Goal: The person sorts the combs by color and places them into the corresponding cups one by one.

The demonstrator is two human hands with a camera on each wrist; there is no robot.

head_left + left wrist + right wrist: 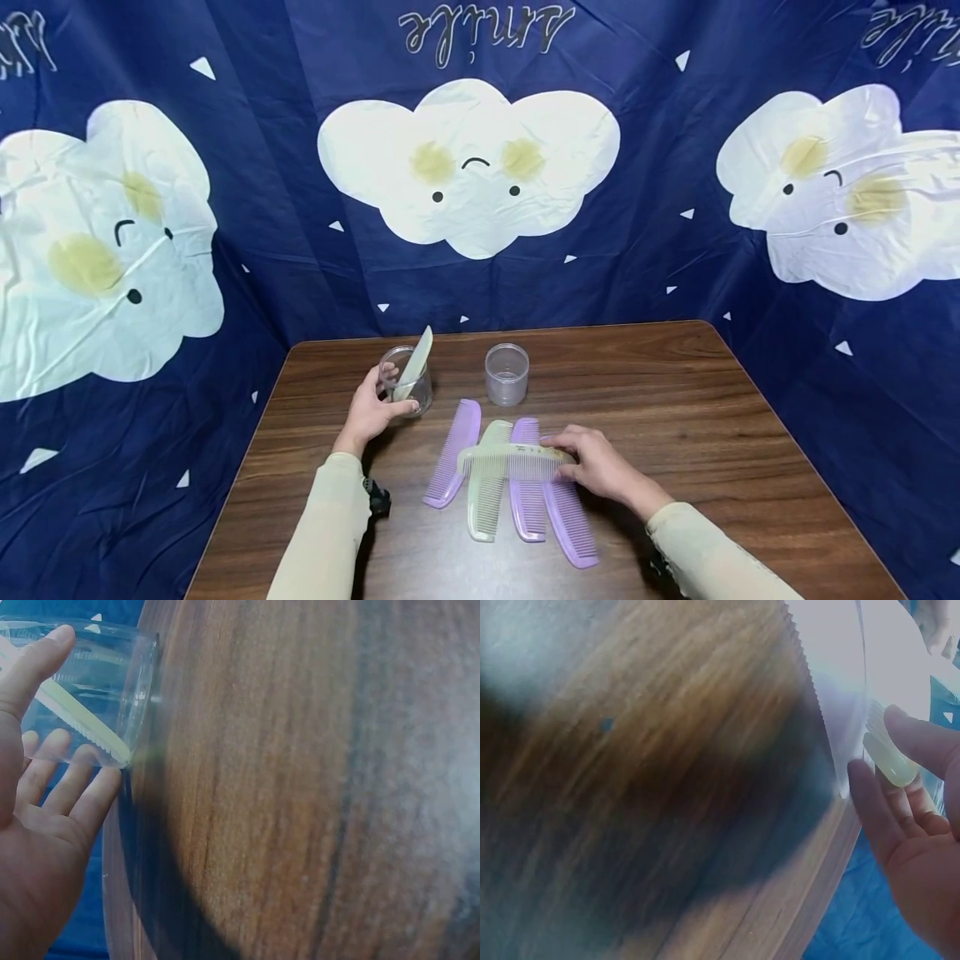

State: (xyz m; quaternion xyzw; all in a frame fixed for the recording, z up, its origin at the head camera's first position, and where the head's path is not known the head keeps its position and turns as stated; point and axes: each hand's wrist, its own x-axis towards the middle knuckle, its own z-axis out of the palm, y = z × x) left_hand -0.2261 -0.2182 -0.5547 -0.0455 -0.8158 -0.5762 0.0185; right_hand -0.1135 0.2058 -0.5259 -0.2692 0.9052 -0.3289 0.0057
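On the table's left side my left hand (369, 414) holds a clear plastic cup (423, 397), thumb in front and fingers behind it. A pale green comb (417, 360) leans inside, its upper end above the rim; its toothed lower part (86, 718) shows through the wall in the left wrist view. My right hand (597, 463) pinches the right end of another pale green comb (517, 452), which lies crosswise over other combs. Its rounded end (898, 765) sits between thumb and fingers in the right wrist view. Under it are a green comb (485, 504) and purple combs (529, 510).
A second clear cup (507, 382) stands upright at the back, right of the held one. A purple comb (454, 454) lies at the left of the row, another (572, 527) at the right. Behind the wooden table (675, 400) hangs a blue cloud-print curtain (465, 287).
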